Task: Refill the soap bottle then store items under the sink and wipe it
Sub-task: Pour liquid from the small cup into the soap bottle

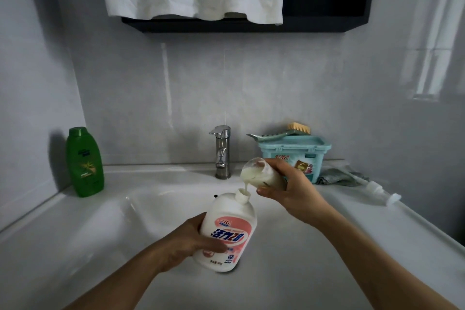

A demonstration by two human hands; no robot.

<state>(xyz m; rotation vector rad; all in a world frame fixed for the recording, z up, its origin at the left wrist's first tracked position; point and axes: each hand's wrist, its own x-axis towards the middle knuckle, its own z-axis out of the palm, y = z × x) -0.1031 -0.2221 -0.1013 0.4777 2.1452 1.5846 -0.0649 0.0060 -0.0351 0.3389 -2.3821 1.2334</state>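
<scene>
Fingers of left hand are gripping white pink-labelled plastic soap bottle, tilting its neck under clear plastic cup that right hand is clasping and tipping; both hanging over white ceramic sink, probably catching drips.

Centre frame: left hand grips white soap bottle with pink label, tilted over sink. Right hand holds tipped clear cup, creamy soap streaming into bottle's open neck. Green bottle at left, faucet centre, teal tub at right.
</scene>
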